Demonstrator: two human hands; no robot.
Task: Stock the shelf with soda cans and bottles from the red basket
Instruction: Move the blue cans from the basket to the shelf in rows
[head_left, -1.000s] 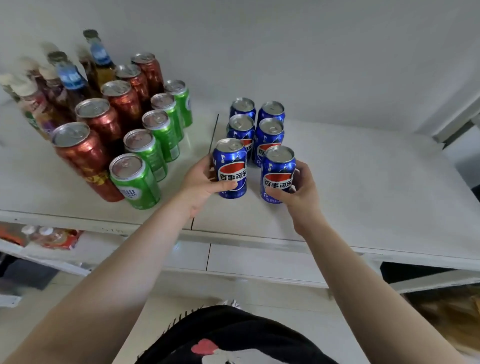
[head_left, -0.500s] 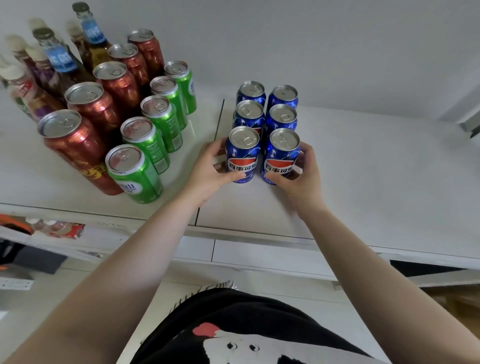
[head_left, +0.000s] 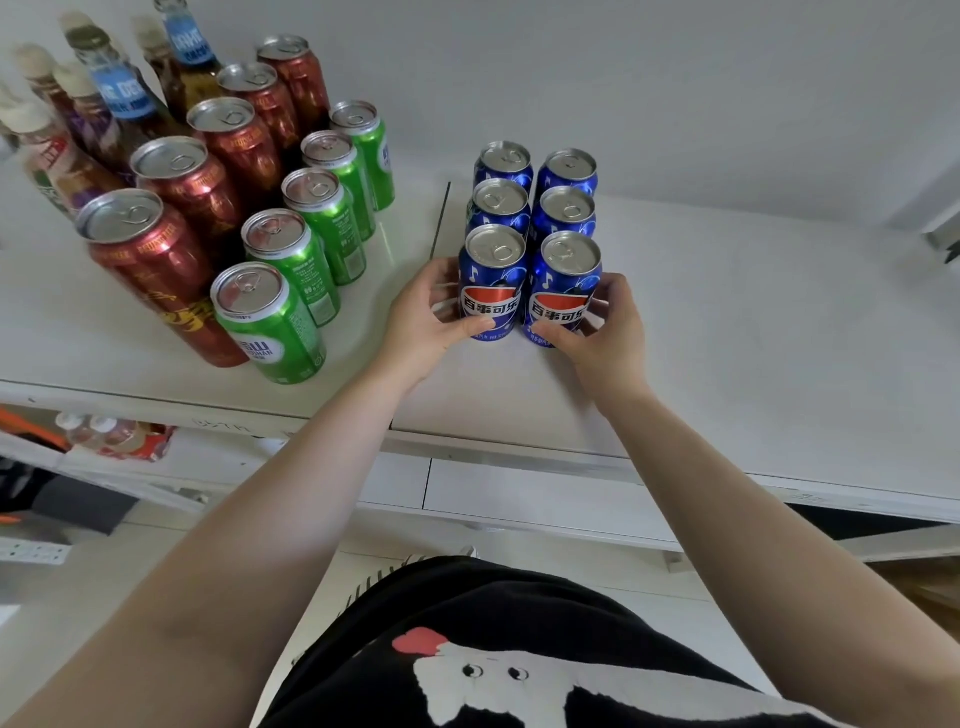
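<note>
Several blue Pepsi cans stand in two rows on the white shelf (head_left: 753, 332). My left hand (head_left: 426, 317) grips the front left blue can (head_left: 491, 283), thumb across its label. My right hand (head_left: 602, 325) grips the front right blue can (head_left: 566, 286). Both front cans stand upright on the shelf, touching the cans behind them (head_left: 535, 208). The red basket is not in view.
Left of the blue cans stand a row of green cans (head_left: 306, 249), a row of tall red cans (head_left: 171, 218) and several bottles (head_left: 104, 98) at the back. A lower shelf holds packaged bottles (head_left: 114, 434). The shelf's right part is bare.
Both hands have pushed the two front blue cans back against the row behind. The view has tilted slightly downward.
</note>
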